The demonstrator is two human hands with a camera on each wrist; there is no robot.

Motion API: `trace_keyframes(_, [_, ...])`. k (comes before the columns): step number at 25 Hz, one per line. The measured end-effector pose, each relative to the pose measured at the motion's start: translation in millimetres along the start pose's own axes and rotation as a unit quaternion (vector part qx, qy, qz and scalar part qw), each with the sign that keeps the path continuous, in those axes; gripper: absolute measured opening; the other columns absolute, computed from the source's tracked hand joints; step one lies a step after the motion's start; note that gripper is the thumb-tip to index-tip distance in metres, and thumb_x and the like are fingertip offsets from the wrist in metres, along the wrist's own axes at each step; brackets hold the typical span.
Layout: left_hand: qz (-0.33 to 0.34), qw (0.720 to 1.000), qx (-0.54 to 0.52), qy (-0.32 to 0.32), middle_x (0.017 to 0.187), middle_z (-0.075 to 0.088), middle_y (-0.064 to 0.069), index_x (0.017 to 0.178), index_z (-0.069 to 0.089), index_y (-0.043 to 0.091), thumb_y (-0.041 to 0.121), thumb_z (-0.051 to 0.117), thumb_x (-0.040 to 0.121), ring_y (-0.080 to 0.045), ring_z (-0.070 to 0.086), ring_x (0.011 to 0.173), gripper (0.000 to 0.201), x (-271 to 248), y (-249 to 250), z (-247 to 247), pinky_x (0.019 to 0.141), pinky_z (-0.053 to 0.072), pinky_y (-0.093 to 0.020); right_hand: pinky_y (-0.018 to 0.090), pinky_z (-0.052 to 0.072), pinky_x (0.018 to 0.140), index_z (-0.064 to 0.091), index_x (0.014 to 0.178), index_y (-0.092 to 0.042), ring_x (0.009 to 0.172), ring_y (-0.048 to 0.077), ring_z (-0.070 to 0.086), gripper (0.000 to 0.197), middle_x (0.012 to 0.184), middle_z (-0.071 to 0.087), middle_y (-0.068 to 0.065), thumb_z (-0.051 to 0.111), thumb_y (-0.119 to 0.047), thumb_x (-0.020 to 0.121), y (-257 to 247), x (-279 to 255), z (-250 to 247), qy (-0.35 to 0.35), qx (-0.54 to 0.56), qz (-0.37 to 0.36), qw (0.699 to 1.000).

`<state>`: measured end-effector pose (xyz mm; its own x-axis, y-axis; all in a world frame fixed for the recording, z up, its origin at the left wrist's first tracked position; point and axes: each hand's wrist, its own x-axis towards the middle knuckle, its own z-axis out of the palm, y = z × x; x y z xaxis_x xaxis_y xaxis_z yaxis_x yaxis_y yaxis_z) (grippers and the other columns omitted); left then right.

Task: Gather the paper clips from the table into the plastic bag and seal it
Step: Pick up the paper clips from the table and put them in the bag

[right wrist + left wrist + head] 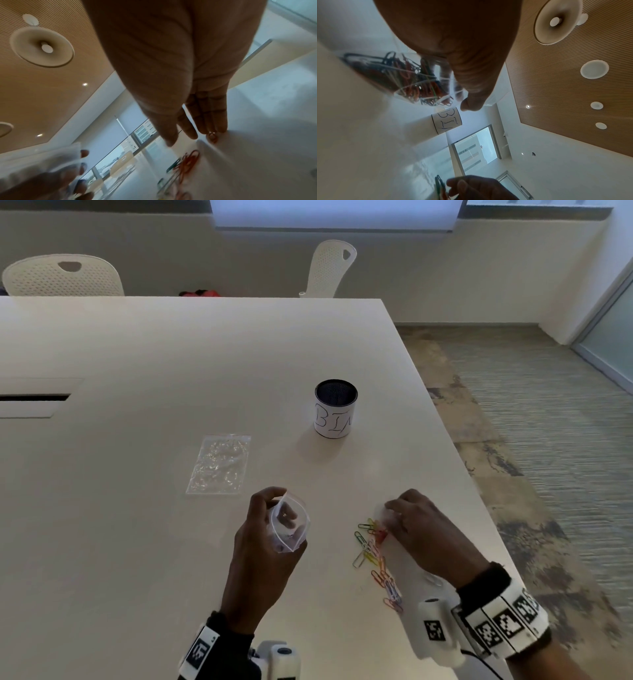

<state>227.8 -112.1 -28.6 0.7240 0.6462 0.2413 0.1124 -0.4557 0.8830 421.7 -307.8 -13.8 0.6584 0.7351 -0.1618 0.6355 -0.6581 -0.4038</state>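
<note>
My left hand [274, 510] grips a small clear plastic bag [289, 523] above the table, its mouth held open and facing up. The left wrist view shows several coloured paper clips [412, 78] inside that bag [426, 94], with my thumb on its side. More coloured paper clips [375, 553] lie loose in a strip near the table's right edge. My right hand [394, 510] reaches down at the far end of that strip. In the right wrist view its fingers [208, 121] are straight and touch the table by one clip [212, 137], with the thumb held apart.
A black mesh cup labelled BIN [335, 409] stands beyond the hands. Left of it a second clear bag [219, 465] lies flat. The white table [137, 354] ends close to my right hand, with carpet below. Two white chairs stand at the far side.
</note>
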Motion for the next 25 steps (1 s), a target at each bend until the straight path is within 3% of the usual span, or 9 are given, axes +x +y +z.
trace_keyframes(2, [0.006, 1.000, 0.001, -0.002, 0.099, 0.070, 0.012, 0.129, 0.051, 0.021, 0.006, 0.088, 0.076, -0.011, 0.071, 0.090, 0.067, 0, -1, 0, 0.070, 0.059, -0.015, 0.031, 0.052, 0.101, 0.053, 0.143, -0.025, 0.122, 0.013, 0.051, 0.060, 0.132, 0.050, -0.005, 0.063, -0.056, 0.093, -16, -6, 3, -0.037, -0.016, -0.032, 0.999])
trace_keyframes(4, [0.010, 1.000, 0.001, -0.007, 0.100, 0.069, 0.011, 0.129, 0.051, 0.020, 0.006, 0.088, 0.076, -0.013, 0.071, 0.090, 0.066, 0, -1, -1, 0.071, 0.060, -0.017, 0.031, 0.054, 0.097, 0.054, 0.141, -0.031, 0.121, 0.010, 0.051, 0.065, 0.131, 0.051, -0.009, 0.071, -0.059, 0.085, -26, -9, 8, -0.044, -0.045, -0.044, 0.997])
trace_keyframes(7, [0.013, 1.000, 0.002, -0.008, 0.101, 0.069, 0.010, 0.129, 0.051, 0.020, 0.007, 0.088, 0.077, -0.015, 0.071, 0.090, 0.065, 0, -1, -2, 0.072, 0.061, -0.020, 0.027, 0.054, 0.090, 0.065, 0.125, -0.030, 0.111, 0.011, 0.056, 0.038, 0.121, 0.057, -0.009, 0.072, -0.043, 0.090, -34, -9, 12, -0.018, -0.039, -0.037, 0.998])
trace_keyframes(10, [0.016, 1.000, 0.003, -0.011, 0.101, 0.069, 0.011, 0.130, 0.050, 0.020, 0.007, 0.088, 0.077, -0.016, 0.071, 0.089, 0.066, 0, -2, -3, 0.071, 0.062, -0.024, 0.030, 0.056, 0.084, 0.072, 0.107, -0.024, 0.096, 0.013, 0.063, 0.014, 0.109, 0.062, -0.006, 0.066, -0.030, 0.097, -37, -8, 11, 0.002, -0.025, -0.034, 0.999])
trace_keyframes(14, [0.013, 1.000, -0.003, -0.014, 0.101, 0.069, 0.011, 0.130, 0.050, 0.021, 0.007, 0.087, 0.078, -0.016, 0.071, 0.089, 0.066, 0, -3, -3, 0.071, 0.062, -0.028, 0.030, 0.059, 0.078, 0.074, 0.095, -0.016, 0.084, 0.015, 0.067, 0.014, 0.100, 0.065, -0.002, 0.063, -0.024, 0.100, -36, -6, 12, 0.007, -0.045, -0.037, 0.998])
trace_keyframes(17, [0.015, 1.000, -0.011, -0.005, 0.100, 0.069, 0.008, 0.129, 0.051, 0.019, 0.007, 0.086, 0.078, -0.016, 0.070, 0.088, 0.063, -2, -2, -6, 0.072, 0.061, -0.024, 0.025, 0.060, 0.071, 0.077, 0.090, -0.015, 0.078, 0.013, 0.069, 0.012, 0.096, 0.070, 0.000, 0.067, -0.016, 0.097, -32, -1, 8, 0.006, -0.029, -0.035, 0.999])
trace_keyframes(22, [0.005, 1.000, -0.024, -0.003, 0.099, 0.069, 0.007, 0.127, 0.052, 0.022, 0.007, 0.086, 0.078, -0.016, 0.071, 0.087, 0.061, -4, -4, -9, 0.071, 0.060, -0.024, 0.011, 0.057, 0.072, 0.083, 0.090, -0.018, 0.074, 0.003, 0.073, 0.012, 0.087, 0.079, -0.007, 0.082, -0.008, 0.084, -15, 3, -2, 0.012, 0.101, 0.007, 0.995])
trace_keyframes(23, [0.007, 1.000, -0.026, -0.005, 0.099, 0.069, 0.007, 0.127, 0.052, 0.023, 0.006, 0.086, 0.078, -0.017, 0.071, 0.087, 0.062, -4, -4, -9, 0.071, 0.061, -0.025, 0.011, 0.059, 0.074, 0.084, 0.088, -0.018, 0.075, 0.002, 0.074, 0.015, 0.084, 0.080, -0.007, 0.083, -0.004, 0.082, -13, 2, -4, 0.012, 0.159, 0.025, 0.987])
trace_keyframes(25, [0.012, 1.000, -0.026, -0.010, 0.100, 0.068, 0.007, 0.127, 0.052, 0.023, 0.006, 0.086, 0.077, -0.016, 0.071, 0.088, 0.063, -3, -4, -9, 0.071, 0.060, -0.023, 0.024, 0.064, 0.080, 0.082, 0.087, -0.011, 0.077, 0.010, 0.078, 0.014, 0.082, 0.082, 0.002, 0.083, 0.002, 0.081, -14, -1, -11, 0.015, 0.293, 0.053, 0.955])
